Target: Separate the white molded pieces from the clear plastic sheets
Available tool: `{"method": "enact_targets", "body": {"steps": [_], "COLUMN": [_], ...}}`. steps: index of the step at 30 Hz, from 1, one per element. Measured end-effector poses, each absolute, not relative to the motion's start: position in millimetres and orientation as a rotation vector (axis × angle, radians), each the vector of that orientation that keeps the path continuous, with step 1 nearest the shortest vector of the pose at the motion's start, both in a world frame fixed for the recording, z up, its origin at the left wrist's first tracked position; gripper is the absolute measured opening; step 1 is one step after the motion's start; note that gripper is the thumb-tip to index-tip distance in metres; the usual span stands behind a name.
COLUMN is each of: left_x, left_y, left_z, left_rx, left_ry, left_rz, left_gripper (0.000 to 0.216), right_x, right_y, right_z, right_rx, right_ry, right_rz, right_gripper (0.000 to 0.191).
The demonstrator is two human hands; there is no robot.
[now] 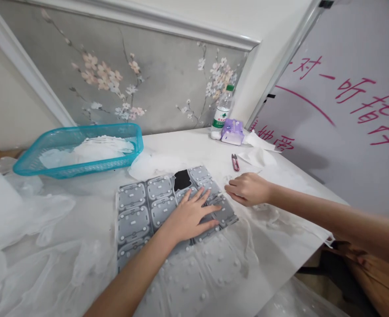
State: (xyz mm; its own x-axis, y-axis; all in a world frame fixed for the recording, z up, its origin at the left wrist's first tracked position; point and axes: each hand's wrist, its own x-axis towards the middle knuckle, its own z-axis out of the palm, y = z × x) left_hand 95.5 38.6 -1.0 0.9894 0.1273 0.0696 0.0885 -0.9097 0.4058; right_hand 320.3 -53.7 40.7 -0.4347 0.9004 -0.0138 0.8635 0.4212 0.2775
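Note:
A grey moulded sheet (138,207) with rows of rounded rectangular pockets lies on the white table, with a black patch (182,179) near its far edge. My left hand (191,213) lies flat on the sheet's right part, fingers spread. My right hand (247,189) sits just right of the sheet's edge, fingers curled in a pinch on something small and thin that I cannot make out. Sheer white dotted fabric (197,268) covers the sheet's near end and spreads over the table.
A teal plastic basket (32,165) holding white material stands at the back left. A water bottle (222,112), a purple tissue pack (232,132), loose tissues (257,152) and small pink snips (235,162) lie at the back right. A whiteboard (346,110) with red writing leans on the right.

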Motion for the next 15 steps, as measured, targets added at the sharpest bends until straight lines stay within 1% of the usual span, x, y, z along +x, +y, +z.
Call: {"method": "enact_targets", "body": {"steps": [6, 11, 15], "left_x": [95, 95, 94], "left_y": [38, 38, 37], "left_z": [1, 0, 0], "left_rx": [2.730, 2.745, 2.735], "left_ry": [0.152, 0.156, 0.152], "left_rz": [0.128, 0.139, 0.146], "left_gripper": [0.048, 0.048, 0.046], "right_x": [313, 315, 322], "right_y": [-56, -59, -62], "right_z": [50, 67, 74], "right_rx": [1.604, 1.532, 1.575], "right_ry": [2.432, 2.304, 2.245], "right_rz": [0.264, 0.191, 0.171], "right_gripper": [0.025, 0.024, 0.027]}}
